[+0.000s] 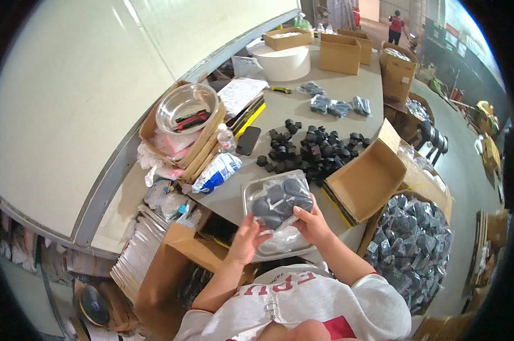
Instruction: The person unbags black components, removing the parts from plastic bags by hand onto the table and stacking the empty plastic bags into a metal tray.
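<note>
Between both hands is a see-through plastic bag holding several dark grey rounded parts and something thin and white. My left hand grips its lower left edge with closed fingers. The right side is pinched by my right hand, thumb on top. Below the bag stands a shallow metal tray, partly hidden by it; more see-through plastic lies in the tray's near part. Just beyond the tray, a heap of small black plastic parts spreads over the grey table.
An open cardboard box stands right of the heap. Beside the table, a big carton holds many bagged dark parts. At left are a steel bowl, a bottle, a phone and a blue-white packet. A person stands far off.
</note>
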Tool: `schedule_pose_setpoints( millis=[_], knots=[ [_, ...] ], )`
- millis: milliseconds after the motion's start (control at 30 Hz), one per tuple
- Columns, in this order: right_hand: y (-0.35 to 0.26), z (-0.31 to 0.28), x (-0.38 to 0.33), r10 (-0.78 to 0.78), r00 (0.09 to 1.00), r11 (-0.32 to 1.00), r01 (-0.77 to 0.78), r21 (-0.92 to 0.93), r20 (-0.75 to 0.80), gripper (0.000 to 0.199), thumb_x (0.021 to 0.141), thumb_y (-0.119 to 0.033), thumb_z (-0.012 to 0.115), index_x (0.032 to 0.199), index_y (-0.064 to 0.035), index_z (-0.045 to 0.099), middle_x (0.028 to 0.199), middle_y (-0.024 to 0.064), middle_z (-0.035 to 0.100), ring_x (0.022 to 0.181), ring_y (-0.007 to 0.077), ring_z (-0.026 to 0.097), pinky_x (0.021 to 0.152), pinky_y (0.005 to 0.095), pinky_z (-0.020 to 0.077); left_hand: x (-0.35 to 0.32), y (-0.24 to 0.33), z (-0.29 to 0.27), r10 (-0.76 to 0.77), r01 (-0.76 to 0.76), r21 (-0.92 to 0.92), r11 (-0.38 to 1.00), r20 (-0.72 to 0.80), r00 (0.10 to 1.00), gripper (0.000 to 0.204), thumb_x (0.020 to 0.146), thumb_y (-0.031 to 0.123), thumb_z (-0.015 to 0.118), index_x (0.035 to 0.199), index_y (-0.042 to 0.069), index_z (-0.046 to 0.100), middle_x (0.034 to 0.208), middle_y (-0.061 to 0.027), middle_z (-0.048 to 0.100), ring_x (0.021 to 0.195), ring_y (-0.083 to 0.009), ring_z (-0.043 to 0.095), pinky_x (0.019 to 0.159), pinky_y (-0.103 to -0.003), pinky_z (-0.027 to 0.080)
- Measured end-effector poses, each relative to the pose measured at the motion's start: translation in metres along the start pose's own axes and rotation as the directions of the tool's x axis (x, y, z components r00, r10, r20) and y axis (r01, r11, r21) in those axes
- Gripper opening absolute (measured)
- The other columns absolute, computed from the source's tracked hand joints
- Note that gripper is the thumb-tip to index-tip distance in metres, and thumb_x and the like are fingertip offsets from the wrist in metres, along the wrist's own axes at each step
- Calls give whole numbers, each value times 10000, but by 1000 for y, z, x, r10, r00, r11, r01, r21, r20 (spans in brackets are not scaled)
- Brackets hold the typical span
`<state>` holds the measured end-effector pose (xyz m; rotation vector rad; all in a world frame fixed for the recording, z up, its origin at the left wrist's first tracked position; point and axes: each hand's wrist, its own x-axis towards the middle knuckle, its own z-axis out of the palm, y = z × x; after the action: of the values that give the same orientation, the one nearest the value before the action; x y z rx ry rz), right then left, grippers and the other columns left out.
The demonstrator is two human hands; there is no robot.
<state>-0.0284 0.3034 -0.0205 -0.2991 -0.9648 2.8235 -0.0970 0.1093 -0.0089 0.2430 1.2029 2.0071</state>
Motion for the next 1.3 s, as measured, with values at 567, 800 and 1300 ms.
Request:
schedule_pose_setpoints(
  millis=[567,800,1300],
  knots=[
    [-24,-38,-38,-421,906,417,243,-876,51,478,793,-143,708,1173,-29,443,956,91,575,787,136,580,701,266,480,47,-60,65,78,-65,75,995,-189,979,387,878,244,626,1160,39,457,1005,-54,569,894,-132,550,799,-250,457],
    [-26,-36,-31,-444,895,422,256,-870,48,199,814,-139,667,922,-2,573,747,105,585,673,166,567,623,284,468,46,-58,63,277,-223,199,954,-311,909,557,915,271,566,1280,-55,299,1117,-105,519,969,-149,517,833,-261,446],
    [-23,-46,-38,-119,987,614,160,-773,110,359,795,-300,708,863,-28,484,696,-2,492,631,78,436,550,254,391,26,-60,61,321,-279,233,932,-169,932,458,839,73,649,1216,34,392,1050,-74,548,923,-136,546,804,-256,466]
  ],
)
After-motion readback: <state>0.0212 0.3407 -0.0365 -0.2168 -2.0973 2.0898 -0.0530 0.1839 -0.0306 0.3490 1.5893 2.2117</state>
